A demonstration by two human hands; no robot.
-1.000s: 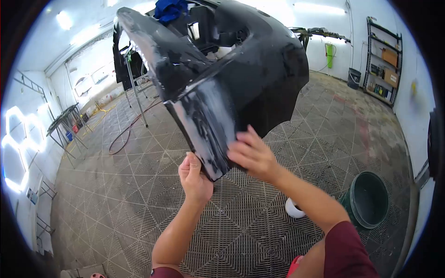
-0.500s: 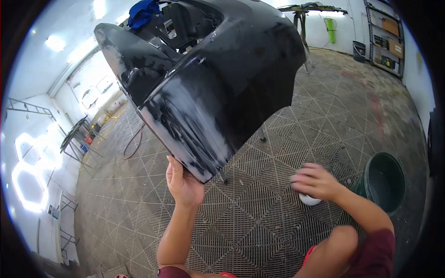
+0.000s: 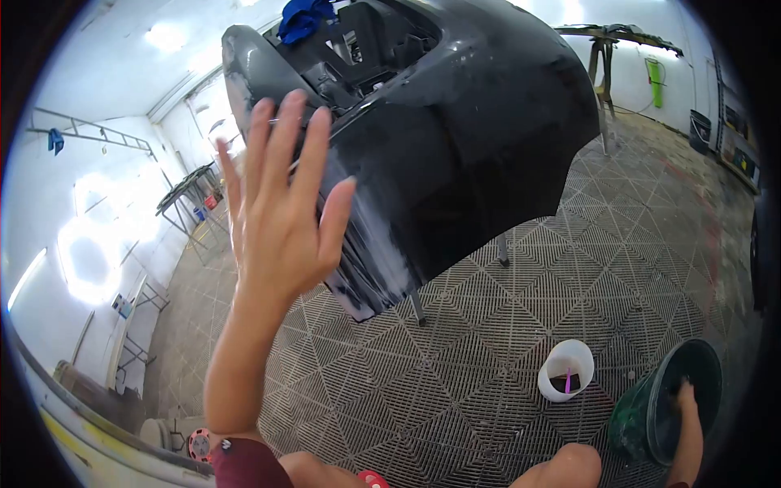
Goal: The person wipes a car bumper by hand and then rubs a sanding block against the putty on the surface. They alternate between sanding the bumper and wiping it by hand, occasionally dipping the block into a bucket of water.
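Observation:
My left hand [image 3: 281, 215] is raised with its fingers spread, and nothing is in it. Behind the hand is a large black car bumper [image 3: 480, 154], its lower left corner streaked wet and greyish white. At the lower right, my right hand [image 3: 685, 394] reaches down inside a dark green bucket [image 3: 622, 419]; its fingers are hidden there. A white tub [image 3: 582, 358] with a pink-handled tool [image 3: 568, 379] and something dark inside stands on the floor left of the bucket.
A stand leg [image 3: 417, 307] shows under the bumper, and a blue cloth [image 3: 301, 20] lies on its top. Gridded floor tiles [image 3: 472, 374] spread below. Farther back are a rack of parts [image 3: 191, 191] at left, a black bucket [image 3: 699, 130] and shelving [image 3: 736, 122] at right.
My left hand has let go of the bumper's lower corner and risen, fingers spreading. My right hand has moved from above the white tub down into the green bucket. The view has shifted.

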